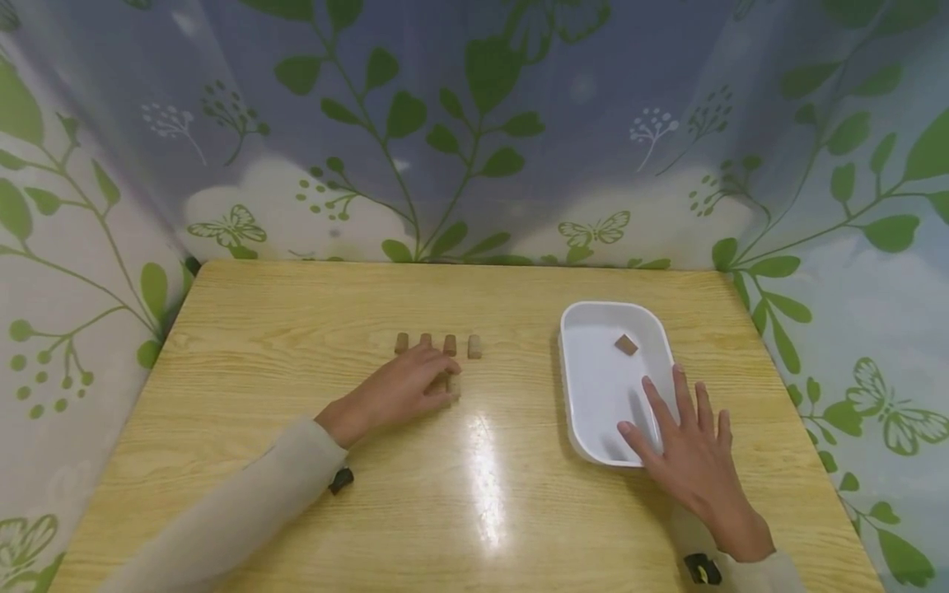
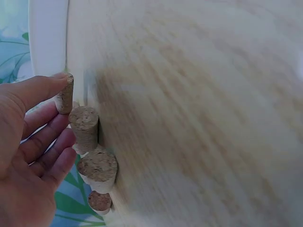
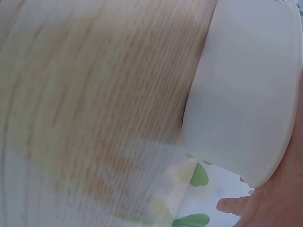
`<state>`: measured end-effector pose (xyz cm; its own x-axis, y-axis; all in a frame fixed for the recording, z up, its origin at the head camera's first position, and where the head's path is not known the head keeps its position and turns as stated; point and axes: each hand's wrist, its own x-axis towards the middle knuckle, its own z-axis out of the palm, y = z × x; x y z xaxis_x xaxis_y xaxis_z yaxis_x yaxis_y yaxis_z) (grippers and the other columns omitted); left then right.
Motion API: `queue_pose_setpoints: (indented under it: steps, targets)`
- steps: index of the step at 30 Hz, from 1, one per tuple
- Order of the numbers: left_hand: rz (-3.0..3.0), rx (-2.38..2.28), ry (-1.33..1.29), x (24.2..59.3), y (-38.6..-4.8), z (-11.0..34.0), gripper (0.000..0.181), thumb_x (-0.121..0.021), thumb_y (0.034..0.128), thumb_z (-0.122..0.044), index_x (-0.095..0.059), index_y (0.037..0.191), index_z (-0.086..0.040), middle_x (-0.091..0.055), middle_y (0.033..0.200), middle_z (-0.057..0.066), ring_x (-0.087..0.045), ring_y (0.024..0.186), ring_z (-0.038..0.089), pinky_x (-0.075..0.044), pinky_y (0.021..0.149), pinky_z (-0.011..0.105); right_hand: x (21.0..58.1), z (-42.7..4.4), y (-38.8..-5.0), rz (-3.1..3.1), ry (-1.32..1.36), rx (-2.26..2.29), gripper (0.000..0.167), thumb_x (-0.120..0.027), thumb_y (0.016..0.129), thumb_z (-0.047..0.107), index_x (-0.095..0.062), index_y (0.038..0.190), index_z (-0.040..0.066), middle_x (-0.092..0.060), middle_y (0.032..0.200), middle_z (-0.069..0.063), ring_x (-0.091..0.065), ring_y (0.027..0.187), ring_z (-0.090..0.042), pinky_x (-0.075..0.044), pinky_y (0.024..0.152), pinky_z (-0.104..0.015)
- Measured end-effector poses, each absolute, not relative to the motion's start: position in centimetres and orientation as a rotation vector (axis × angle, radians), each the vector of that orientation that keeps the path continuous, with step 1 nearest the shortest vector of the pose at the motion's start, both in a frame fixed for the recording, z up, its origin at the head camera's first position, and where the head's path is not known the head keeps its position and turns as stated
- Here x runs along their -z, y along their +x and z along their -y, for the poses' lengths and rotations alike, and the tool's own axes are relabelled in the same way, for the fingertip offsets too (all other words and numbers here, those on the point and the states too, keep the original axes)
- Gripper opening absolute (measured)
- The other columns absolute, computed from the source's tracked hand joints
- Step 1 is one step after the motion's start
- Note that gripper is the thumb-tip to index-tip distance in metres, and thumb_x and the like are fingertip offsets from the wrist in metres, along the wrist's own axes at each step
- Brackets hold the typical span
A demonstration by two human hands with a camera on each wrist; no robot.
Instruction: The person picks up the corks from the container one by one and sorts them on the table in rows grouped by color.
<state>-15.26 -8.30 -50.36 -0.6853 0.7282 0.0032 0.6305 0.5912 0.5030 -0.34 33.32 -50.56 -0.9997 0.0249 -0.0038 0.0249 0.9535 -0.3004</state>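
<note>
My left hand (image 1: 396, 394) pinches a small cork stopper (image 2: 66, 94) between thumb and fingers, just on the near side of a row of upright corks. In that row stand a pale cork (image 1: 474, 347) at the right end and browner ones to its left, among them one cork (image 1: 450, 345) right behind the fingers. The left wrist view shows a wide speckled cork (image 2: 98, 170) beside the hand. Fingers spread and straight, my right hand (image 1: 693, 457) lies over the near right rim of a white plastic tub (image 1: 567, 383). Inside the tub is a single brown cork (image 1: 626, 344).
The wooden table (image 1: 296, 305) carries the tub on its right side. A curtain (image 1: 460, 189) with leaves and butterflies encloses the back and both sides. Light glares off the tabletop between the hands.
</note>
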Motion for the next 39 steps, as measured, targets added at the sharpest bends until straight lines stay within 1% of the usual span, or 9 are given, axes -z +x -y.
queue_pose_setpoints:
  steps: [2,6,13,27,39]
  targets:
    - [-2.619,-0.7,1.118,50.4,-15.2,8.4,0.042,-0.076,0.1042,-0.03,-0.069,0.138,-0.006,-0.071,0.142,0.013,-0.058,0.142,0.034,-0.047,0.123,0.052,50.6,-33.3,-0.3,3.105,-0.039,-0.478,0.084,-0.06,0.105,0.061,-0.036,0.171,0.015,-0.005,0.183,-0.023,-0.015,0.158,-0.067,-0.013,0.113,-0.094]
    - [-2.627,-0.671,1.1,50.8,-15.2,8.5,0.042,-0.076,0.1043,-0.029,-0.069,0.139,-0.006,-0.07,0.144,0.013,-0.056,0.146,0.035,-0.046,0.125,0.053,50.6,-33.4,-0.3,3.11,-0.043,-0.485,0.084,-0.059,0.105,0.061,-0.036,0.171,0.015,-0.004,0.183,-0.023,-0.014,0.159,-0.067,-0.012,0.113,-0.094]
    - [-2.654,-0.62,1.098,51.6,-15.3,8.8,0.041,-0.076,0.1042,-0.03,-0.07,0.138,-0.007,-0.072,0.14,0.009,-0.059,0.141,0.031,-0.049,0.122,0.049,50.6,-33.4,-0.4,3.108,-0.04,-0.486,0.084,-0.06,0.105,0.062,-0.036,0.171,0.016,-0.005,0.183,-0.023,-0.014,0.159,-0.066,-0.013,0.112,-0.094]
    - [-2.63,-0.653,1.084,51.4,-15.0,8.9,0.041,-0.072,0.1038,-0.023,-0.069,0.141,-0.006,-0.071,0.142,0.01,-0.06,0.139,0.031,-0.051,0.12,0.049,50.5,-33.4,-0.3,3.12,-0.05,-0.501,0.084,-0.059,0.105,0.062,-0.036,0.171,0.015,-0.004,0.182,-0.024,-0.013,0.159,-0.067,-0.012,0.113,-0.094]
    - [-2.631,-0.657,1.068,51.5,-14.9,8.9,0.046,-0.076,0.1035,-0.029,-0.068,0.143,-0.006,-0.071,0.143,0.01,-0.059,0.141,0.031,-0.049,0.122,0.049,50.4,-33.4,-0.3,3.116,-0.046,-0.512,0.083,-0.06,0.105,0.061,-0.036,0.17,0.015,-0.004,0.183,-0.023,-0.013,0.159,-0.066,-0.011,0.113,-0.094]
